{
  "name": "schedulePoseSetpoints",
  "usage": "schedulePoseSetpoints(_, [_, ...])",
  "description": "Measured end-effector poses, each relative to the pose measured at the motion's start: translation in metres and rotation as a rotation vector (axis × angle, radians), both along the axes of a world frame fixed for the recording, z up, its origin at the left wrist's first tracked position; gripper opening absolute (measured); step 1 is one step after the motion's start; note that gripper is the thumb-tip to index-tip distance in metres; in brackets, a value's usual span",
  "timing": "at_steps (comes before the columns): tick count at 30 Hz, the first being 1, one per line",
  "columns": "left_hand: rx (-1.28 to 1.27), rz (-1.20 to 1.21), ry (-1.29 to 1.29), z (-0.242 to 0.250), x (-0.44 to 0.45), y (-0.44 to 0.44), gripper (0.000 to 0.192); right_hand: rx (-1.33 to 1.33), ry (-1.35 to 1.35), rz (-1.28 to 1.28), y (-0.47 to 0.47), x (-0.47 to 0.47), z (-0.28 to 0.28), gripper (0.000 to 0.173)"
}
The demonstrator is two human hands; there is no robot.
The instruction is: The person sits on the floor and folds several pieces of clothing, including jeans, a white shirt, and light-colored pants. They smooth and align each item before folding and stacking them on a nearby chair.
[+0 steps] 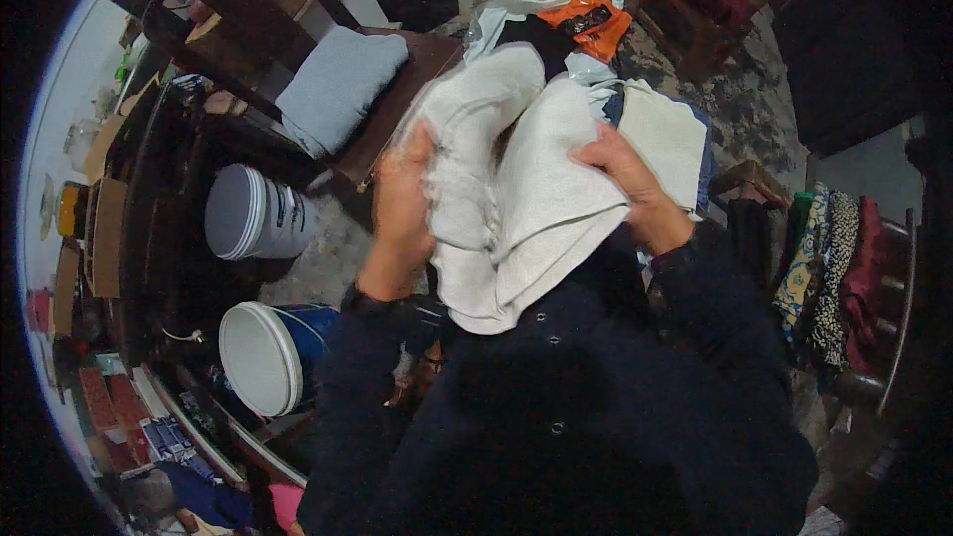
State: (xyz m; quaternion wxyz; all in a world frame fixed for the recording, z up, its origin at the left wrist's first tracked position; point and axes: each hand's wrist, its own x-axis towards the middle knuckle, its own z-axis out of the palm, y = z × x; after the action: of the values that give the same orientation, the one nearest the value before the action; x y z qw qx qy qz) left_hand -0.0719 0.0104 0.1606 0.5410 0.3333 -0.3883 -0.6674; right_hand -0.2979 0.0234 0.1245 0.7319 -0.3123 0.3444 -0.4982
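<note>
A white cloth (pixel 551 171), folded in thick layers, is held up in front of my chest. My left hand (pixel 406 201) grips its left side and looks blurred. On the other side my right hand (pixel 629 179) pinches the cloth, thumb on top and fingers hidden beneath. Just beyond the right hand lies a folded cream cloth (pixel 663 141) on top of something dark blue. A folded light grey cloth (pixel 346 85) rests on a brown wooden chair (pixel 402 82) to the upper left.
Behind the cloth lie an orange plastic bag (pixel 595 18) and clear plastic. Two lidded buckets (pixel 234 212), (pixel 260 357) stand at left. A wooden chair (pixel 685 7) bears a dark red cloth at upper right. Patterned fabrics (pixel 834 275) hang on a rack at right.
</note>
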Motion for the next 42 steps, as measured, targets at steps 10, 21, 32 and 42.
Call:
schedulePoseSetpoints(10, [0.356, 0.221, -0.224, -0.079, 0.086, 0.06, 0.036, 0.009, 0.329, -0.334, 0.062, -0.103, -0.05, 0.063])
schedulePoseSetpoints(21, [0.162, -0.143, -1.0, -0.156, 0.105, 0.073, 0.05, -0.732, 1.894, -0.132, 0.078, -0.099, -0.121, 0.068])
schedulePoseSetpoints(32, [-0.513, -0.731, -1.372, -0.103, 0.059, 0.031, 0.069, -0.742, 1.608, 0.297, 0.082, -0.053, -0.08, 0.078])
schedulePoseSetpoints(42, [-0.614, -0.821, -1.831, -0.121, -0.011, 0.017, 0.056, -0.799, 1.47, 0.019, 0.071, -0.069, -0.098, 0.043])
